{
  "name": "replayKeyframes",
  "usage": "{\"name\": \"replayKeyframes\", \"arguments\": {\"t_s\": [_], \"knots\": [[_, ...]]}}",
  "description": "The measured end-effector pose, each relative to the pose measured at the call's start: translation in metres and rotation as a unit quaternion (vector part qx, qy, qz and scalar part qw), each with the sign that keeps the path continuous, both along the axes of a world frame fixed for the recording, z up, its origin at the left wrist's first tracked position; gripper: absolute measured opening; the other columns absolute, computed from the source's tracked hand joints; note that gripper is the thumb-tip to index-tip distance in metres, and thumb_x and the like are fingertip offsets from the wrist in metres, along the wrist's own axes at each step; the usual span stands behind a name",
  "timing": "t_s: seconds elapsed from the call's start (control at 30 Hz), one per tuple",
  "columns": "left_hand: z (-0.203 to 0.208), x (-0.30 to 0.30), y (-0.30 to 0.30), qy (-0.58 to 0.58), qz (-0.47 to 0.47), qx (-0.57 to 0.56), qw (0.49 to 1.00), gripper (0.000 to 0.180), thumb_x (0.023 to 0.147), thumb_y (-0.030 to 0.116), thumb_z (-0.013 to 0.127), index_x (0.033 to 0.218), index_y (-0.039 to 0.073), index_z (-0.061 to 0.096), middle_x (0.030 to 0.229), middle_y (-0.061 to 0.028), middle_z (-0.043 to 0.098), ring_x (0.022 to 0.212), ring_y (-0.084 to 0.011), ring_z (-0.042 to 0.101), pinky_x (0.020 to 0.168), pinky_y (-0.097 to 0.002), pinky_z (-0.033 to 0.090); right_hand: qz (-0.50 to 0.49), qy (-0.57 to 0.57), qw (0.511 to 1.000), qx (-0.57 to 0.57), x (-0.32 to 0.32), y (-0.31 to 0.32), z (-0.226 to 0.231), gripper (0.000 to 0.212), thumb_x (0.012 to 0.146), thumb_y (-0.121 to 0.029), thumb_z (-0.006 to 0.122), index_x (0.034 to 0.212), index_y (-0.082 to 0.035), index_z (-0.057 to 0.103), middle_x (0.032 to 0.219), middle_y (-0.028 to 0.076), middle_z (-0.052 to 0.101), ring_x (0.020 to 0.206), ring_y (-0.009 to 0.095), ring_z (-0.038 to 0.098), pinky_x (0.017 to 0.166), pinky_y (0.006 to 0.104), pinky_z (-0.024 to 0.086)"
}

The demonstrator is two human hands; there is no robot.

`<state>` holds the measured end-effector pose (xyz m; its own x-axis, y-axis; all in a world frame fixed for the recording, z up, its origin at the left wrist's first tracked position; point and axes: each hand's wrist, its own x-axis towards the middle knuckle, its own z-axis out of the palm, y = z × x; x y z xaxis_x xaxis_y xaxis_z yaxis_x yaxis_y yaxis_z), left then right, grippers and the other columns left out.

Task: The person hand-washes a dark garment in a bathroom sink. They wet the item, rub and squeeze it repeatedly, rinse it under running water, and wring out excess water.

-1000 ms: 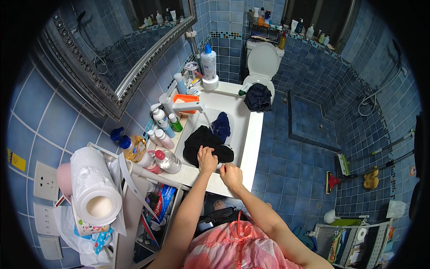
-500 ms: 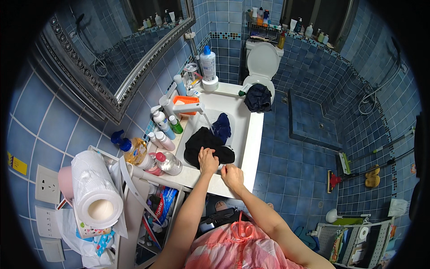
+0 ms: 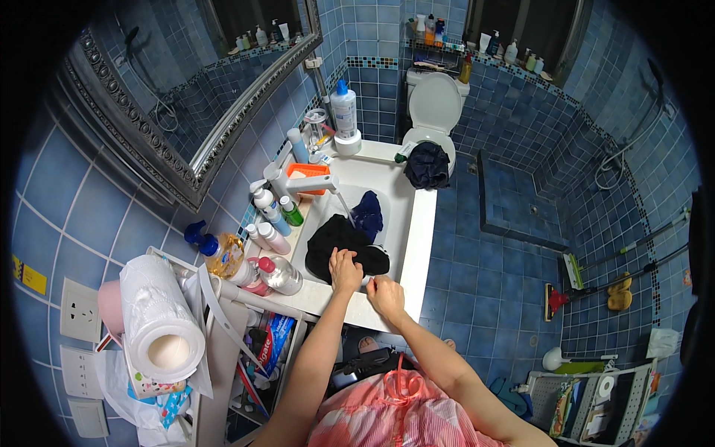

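Your left hand [image 3: 346, 270] lies half-open on the black cloth [image 3: 330, 240] in the sink [image 3: 404, 205], fingers slightly parted over it. Just to its right, your right hand [image 3: 386, 293] is curled at the front rim; whether it grips anything, I cannot tell. Beyond your left hand, the tap [image 3: 311, 184] runs beside the navy cloth [image 3: 369, 212].

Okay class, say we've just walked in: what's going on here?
A person's left hand lies on a black cloth in the white sink. The right hand is curled near the sink's front edge; whether it holds anything is unclear. The faucet appears to be running, and a dark blue cloth lies beyond the black one. A dark bundle sits at the sink's far right corner.
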<state>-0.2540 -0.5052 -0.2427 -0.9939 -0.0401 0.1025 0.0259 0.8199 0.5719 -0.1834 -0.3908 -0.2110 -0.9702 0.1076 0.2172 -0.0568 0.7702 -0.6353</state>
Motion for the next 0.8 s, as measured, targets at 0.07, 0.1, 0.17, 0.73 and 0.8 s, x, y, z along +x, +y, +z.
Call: {"name": "replayKeyframes", "arguments": {"t_s": [0.07,0.1,0.17,0.73,0.8], "knots": [[-0.001,0.000,-0.001,0.002,0.002,-0.004,1.000,0.028,0.076,0.011,0.059,0.104,0.007,0.059,0.124,-0.0108,0.049,0.131,-0.0307,0.028,0.109,-0.0434,0.020,0.007,0.017,1.000,0.018,0.000,0.000,-0.002,0.024,0.081,-0.019,0.056,0.070,0.002,0.062,0.071,0.020,0.062,0.058,0.036,0.061,0.055,0.0437,0.050],[-0.002,0.001,-0.001,0.000,0.001,-0.002,1.000,0.028,0.076,0.011,0.059,0.104,0.007,0.059,0.124,-0.0108,0.049,0.131,-0.0308,0.028,0.109,-0.0436,0.020,0.005,0.006,1.000,0.011,0.001,0.000,-0.002,0.024,0.081,-0.019,0.056,0.070,0.002,0.062,0.072,0.021,0.062,0.060,0.037,0.061,0.056,0.0445,0.050],[-0.001,0.000,0.000,0.001,-0.003,0.002,1.000,0.028,0.076,0.011,0.059,0.104,0.007,0.059,0.124,-0.0108,0.050,0.131,-0.0311,0.028,0.109,-0.0440,0.020,-0.001,-0.011,1.000,-0.002,0.000,0.001,-0.001,0.023,0.080,-0.019,0.057,0.071,0.002,0.063,0.073,0.021,0.062,0.064,0.039,0.060,0.060,0.0462,0.049],[-0.012,-0.014,0.000,0.096,-0.040,0.034,0.994,0.028,0.071,0.016,0.061,0.098,0.008,0.063,0.117,-0.0105,0.055,0.126,-0.0333,0.036,0.107,-0.0438,0.025,-0.013,0.006,1.000,0.019,-0.006,0.005,-0.009,0.027,0.081,-0.027,0.055,0.068,-0.005,0.062,0.065,0.020,0.061,0.058,0.038,0.061,0.054,0.0482,0.050],[-0.016,-0.010,0.002,0.075,-0.042,0.051,0.995,0.029,0.071,0.016,0.060,0.099,0.007,0.062,0.117,-0.0112,0.055,0.127,-0.0340,0.035,0.108,-0.0447,0.024,-0.006,-0.024,0.999,0.023,-0.003,0.007,-0.016,0.028,0.083,-0.027,0.052,0.071,-0.003,0.062,0.071,0.020,0.062,0.063,0.038,0.062,0.058,0.0479,0.051]]}}
